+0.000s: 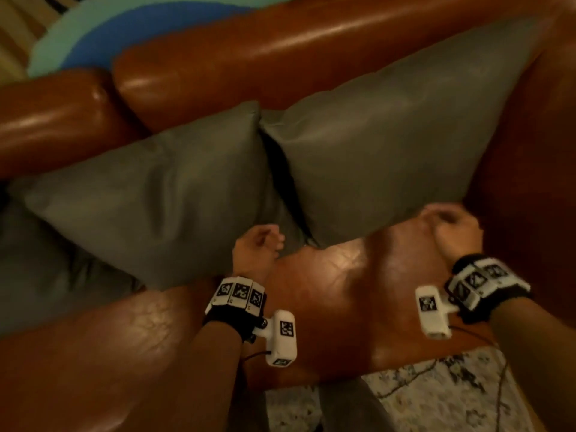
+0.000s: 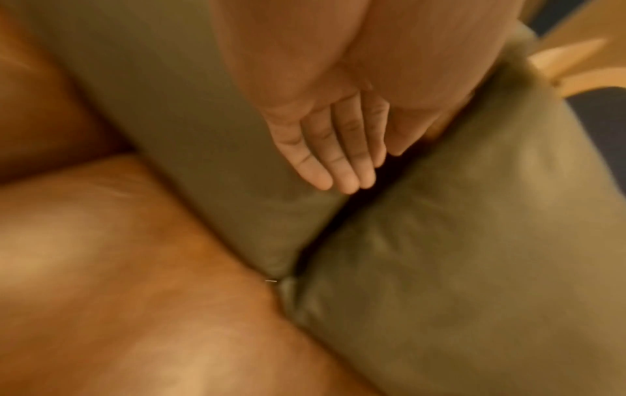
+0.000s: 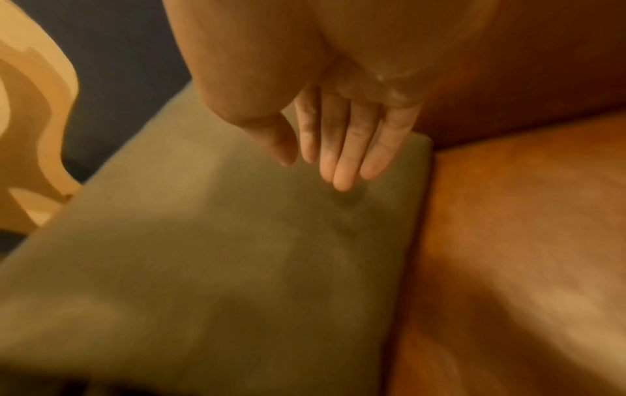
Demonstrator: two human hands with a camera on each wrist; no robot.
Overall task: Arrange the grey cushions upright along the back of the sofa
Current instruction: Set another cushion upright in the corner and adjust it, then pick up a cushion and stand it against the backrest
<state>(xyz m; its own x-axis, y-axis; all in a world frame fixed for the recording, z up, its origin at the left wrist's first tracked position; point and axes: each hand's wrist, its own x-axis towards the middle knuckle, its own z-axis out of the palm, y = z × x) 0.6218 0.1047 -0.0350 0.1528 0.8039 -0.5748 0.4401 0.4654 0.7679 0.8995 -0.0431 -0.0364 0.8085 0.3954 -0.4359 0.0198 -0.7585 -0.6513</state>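
Two grey cushions stand side by side, leaning on the brown sofa back (image 1: 280,57): a left cushion (image 1: 149,194) and a right cushion (image 1: 389,145). My left hand (image 1: 265,241) hovers at the bottom of the gap between them, fingers relaxed and holding nothing (image 2: 369,171). My right hand (image 1: 445,222) is at the right cushion's lower right corner, fingers loosely extended over the cushion (image 3: 237,254) and holding nothing (image 3: 315,171). Another grey cushion (image 1: 46,275) lies lower at the far left, partly under the left cushion.
The sofa seat (image 1: 343,291) shows bare leather in front of the cushions. The sofa's right arm (image 1: 530,182) stands close to the right cushion. A patterned rug (image 1: 436,397) lies below. A blue and teal shape (image 1: 109,42) sits behind the sofa.
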